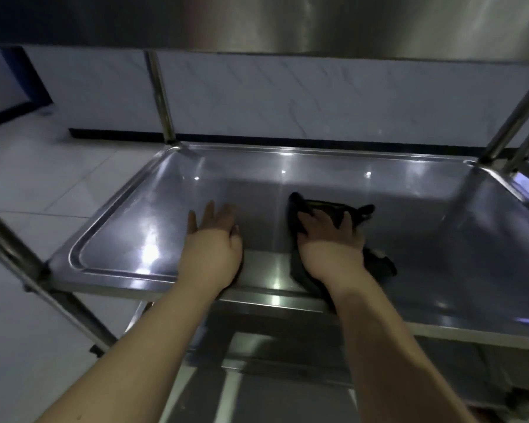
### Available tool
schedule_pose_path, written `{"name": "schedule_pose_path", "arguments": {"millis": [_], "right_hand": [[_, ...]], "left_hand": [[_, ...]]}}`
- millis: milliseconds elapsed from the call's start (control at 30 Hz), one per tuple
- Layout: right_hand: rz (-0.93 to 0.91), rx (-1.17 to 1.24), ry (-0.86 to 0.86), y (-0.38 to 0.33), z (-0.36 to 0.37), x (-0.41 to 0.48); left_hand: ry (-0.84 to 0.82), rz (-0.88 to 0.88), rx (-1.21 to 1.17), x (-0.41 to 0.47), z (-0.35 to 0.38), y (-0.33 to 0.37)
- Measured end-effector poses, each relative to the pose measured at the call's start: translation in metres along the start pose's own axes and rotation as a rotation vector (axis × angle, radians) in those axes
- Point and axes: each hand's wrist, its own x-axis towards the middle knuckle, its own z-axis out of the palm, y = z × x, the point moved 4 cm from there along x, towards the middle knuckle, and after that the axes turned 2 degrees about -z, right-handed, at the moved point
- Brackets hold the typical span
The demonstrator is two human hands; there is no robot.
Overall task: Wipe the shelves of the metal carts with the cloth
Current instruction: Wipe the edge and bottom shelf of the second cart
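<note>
Head view: left hand [214, 239] lies flat on the cart shelf [129, 218], grip released; right hand [330, 236], fingers straight and unclenched, presses the dark cloth [380, 265], half hidden beneath it

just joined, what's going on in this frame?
A person is wiping the middle shelf of a metal cart. The right hand presses flat on a dark cloth near the shelf's front edge, with its fingers spread over it. The left hand rests open on the bare metal beside it and holds nothing. A lower shelf shows underneath.
</note>
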Motion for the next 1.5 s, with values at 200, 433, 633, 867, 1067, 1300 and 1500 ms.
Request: {"name": "schedule_pose_path", "arguments": {"millis": [200,433,633,867,1067,1300,1500], "right_hand": [[-0.391,0.049,0.018,-0.079,0.033,-0.041],[-0.098,-0.014,-0.016,-0.055,0.022,0.014],[-0.090,-0.056,-0.042,-0.057,0.024,0.022],[0.018,-0.012,0.018,-0.056,0.014,0.082],[-0.422,-0.066,0.032,-0.197,0.058,0.052],[-0.833,0.092,-0.105,-0.242,0.072,0.010],[-0.223,0.049,0.053,-0.192,0.048,0.098]], "left_hand": [[0.007,-0.148,-0.129,-0.009,-0.002,-0.015],[-0.031,-0.179,-0.280,-0.001,-0.017,-0.022],[-0.068,-0.199,-0.085,0.016,-0.055,-0.116],[0.067,-0.225,-0.105,0.007,-0.063,-0.134],[0.210,-0.372,-0.209,-0.004,-0.072,-0.152],[0.247,-0.390,-0.360,-0.005,-0.074,-0.165],[0.046,-0.346,-0.429,0.000,-0.062,-0.164]]}}
